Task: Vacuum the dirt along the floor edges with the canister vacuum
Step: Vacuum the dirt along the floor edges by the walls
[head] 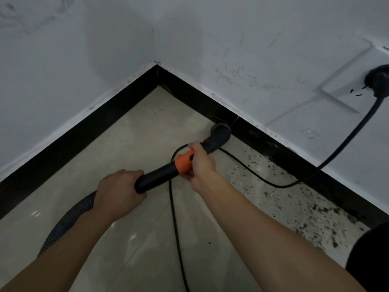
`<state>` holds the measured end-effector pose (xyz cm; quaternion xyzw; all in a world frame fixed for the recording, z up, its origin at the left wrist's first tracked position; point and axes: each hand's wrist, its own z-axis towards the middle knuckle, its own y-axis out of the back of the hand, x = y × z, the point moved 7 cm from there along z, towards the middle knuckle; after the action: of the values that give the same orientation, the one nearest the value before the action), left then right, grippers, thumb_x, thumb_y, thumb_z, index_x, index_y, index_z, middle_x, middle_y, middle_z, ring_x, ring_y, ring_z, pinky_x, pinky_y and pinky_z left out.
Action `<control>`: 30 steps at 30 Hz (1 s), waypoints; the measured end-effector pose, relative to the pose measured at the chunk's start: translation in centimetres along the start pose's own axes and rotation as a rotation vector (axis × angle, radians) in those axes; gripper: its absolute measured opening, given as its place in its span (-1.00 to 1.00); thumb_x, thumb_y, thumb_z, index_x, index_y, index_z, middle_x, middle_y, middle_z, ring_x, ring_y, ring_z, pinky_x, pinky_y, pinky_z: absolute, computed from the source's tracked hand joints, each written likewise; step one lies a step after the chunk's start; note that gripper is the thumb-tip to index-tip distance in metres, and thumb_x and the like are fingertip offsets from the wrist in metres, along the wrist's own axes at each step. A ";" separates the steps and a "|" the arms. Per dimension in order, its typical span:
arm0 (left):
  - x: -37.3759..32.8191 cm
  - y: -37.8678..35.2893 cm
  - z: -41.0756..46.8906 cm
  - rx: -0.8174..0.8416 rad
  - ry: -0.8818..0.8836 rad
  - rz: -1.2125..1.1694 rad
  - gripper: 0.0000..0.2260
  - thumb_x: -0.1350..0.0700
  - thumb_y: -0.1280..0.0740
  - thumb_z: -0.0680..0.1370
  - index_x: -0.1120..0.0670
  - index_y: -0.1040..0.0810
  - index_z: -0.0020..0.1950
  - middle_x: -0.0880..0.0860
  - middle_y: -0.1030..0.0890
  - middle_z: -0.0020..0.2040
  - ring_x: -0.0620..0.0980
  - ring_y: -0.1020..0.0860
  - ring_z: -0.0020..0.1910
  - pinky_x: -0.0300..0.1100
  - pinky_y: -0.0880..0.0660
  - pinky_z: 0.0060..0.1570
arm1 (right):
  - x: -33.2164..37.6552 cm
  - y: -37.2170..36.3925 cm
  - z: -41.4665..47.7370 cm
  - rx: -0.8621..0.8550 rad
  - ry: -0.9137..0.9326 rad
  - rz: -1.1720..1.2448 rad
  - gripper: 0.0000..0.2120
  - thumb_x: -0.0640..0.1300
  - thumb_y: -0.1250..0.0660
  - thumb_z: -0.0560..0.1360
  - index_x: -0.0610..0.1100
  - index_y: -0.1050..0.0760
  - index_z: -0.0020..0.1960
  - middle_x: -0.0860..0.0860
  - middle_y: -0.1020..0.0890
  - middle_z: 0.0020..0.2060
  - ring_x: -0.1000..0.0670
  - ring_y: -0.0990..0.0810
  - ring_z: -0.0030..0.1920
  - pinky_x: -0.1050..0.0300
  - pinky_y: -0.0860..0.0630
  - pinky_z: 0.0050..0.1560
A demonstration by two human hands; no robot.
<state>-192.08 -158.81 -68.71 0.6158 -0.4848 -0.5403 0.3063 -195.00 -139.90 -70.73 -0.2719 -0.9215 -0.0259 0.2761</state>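
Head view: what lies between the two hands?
The black vacuum wand spans from left hand to right hand; the power cord crosses beneath it, in the head view.

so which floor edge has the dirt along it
The right skirting edge, below the socket: dirt specks lie scattered along it. The floor by the left skirting looks clean.

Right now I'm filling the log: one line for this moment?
left hand grips wand; right hand grips collar; nozzle at baseboard; dirt along baseboard
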 end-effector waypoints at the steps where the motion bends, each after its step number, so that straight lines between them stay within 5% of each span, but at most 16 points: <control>1: 0.3 0.1 0.3 0.018 0.022 -0.007 -0.84 0.06 -0.41 0.40 -0.06 -0.43 -0.24 -0.15 -0.40 -0.40 -0.14 -0.40 -0.40 -0.27 -0.14 -0.49 | 0.3 -0.7 0.1 0.002 0.000 -0.015 -0.72 -0.09 -0.40 0.49 -0.16 -0.43 0.12 -0.19 -0.65 0.02 -0.14 -0.67 -0.04 0.01 -0.63 -0.29; 8: 4.4 0.8 -0.2 0.137 0.090 -0.060 -0.80 0.09 -0.45 0.38 -0.13 -0.45 -0.26 -0.13 -0.55 -0.35 -0.16 -0.51 -0.37 -0.26 -0.41 -0.38 | -2.9 -3.9 -0.3 0.066 -0.082 -0.034 -0.65 0.01 -0.44 0.47 -0.13 -0.42 0.13 -0.19 -0.60 0.13 -0.17 -0.62 0.10 0.01 -0.63 -0.25; 14: 6.3 0.6 -1.0 0.115 -0.173 0.040 -0.80 0.00 -0.46 0.25 -0.17 -0.44 -0.34 -0.18 -0.38 -0.45 -0.16 -0.40 -0.48 -0.36 -0.20 -0.48 | -6.8 -1.7 -3.7 0.048 -0.166 0.197 -0.87 -0.10 -0.42 0.49 -0.15 -0.53 -0.07 -0.15 -0.67 -0.15 -0.04 -0.64 -0.20 0.06 -0.64 -0.22; 17: 8.4 0.4 -2.5 0.154 -0.301 0.101 -0.81 -0.10 -0.22 0.24 -0.31 -0.25 -0.26 -0.22 -0.24 -0.43 -0.13 -0.31 -0.46 -0.35 -0.16 -0.44 | -10.6 -1.7 -6.1 0.034 -0.269 0.289 -0.86 -0.14 -0.41 0.50 -0.19 -0.56 -0.01 -0.16 -0.70 -0.19 -0.06 -0.66 -0.19 0.02 -0.66 -0.15; 22: 10.9 0.4 -5.0 0.175 -0.423 0.187 -0.84 -0.08 -0.20 0.22 -0.19 -0.27 -0.26 -0.22 -0.19 -0.40 -0.09 -0.27 -0.42 -0.26 -0.17 -0.42 | -16.6 -1.9 -9.1 0.047 -0.404 0.365 -0.91 -0.15 -0.38 0.50 -0.16 -0.53 -0.03 -0.10 -0.69 -0.26 -0.04 -0.64 -0.19 0.08 -0.62 -0.17; 27: 9.4 -0.4 -6.5 0.245 -0.367 0.155 -0.62 0.13 -0.51 0.08 -0.18 -0.37 -0.33 -0.22 -0.30 -0.45 -0.17 -0.30 -0.44 -0.38 -0.09 -0.44 | -15.4 -1.2 -7.8 0.023 -0.347 0.299 -0.88 -0.14 -0.38 0.51 -0.17 -0.51 -0.02 -0.14 -0.68 -0.30 -0.07 -0.63 -0.24 0.10 -0.61 -0.35; 30: 7.9 -0.2 -6.0 0.183 -0.201 0.106 -0.69 0.13 -0.46 0.31 -0.19 -0.36 -0.32 -0.18 -0.39 -0.40 -0.19 -0.37 -0.39 -0.32 -0.16 -0.48 | -12.4 -1.2 -6.3 -0.007 -0.203 0.309 -0.82 -0.16 -0.39 0.50 -0.20 -0.47 0.04 -0.20 -0.66 -0.24 -0.13 -0.63 -0.24 0.04 -0.64 -0.31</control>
<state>-186.70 -167.00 -70.41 0.5575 -0.5922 -0.5359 0.2268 -183.82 -148.17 -71.73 -0.4124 -0.8919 0.0411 0.1813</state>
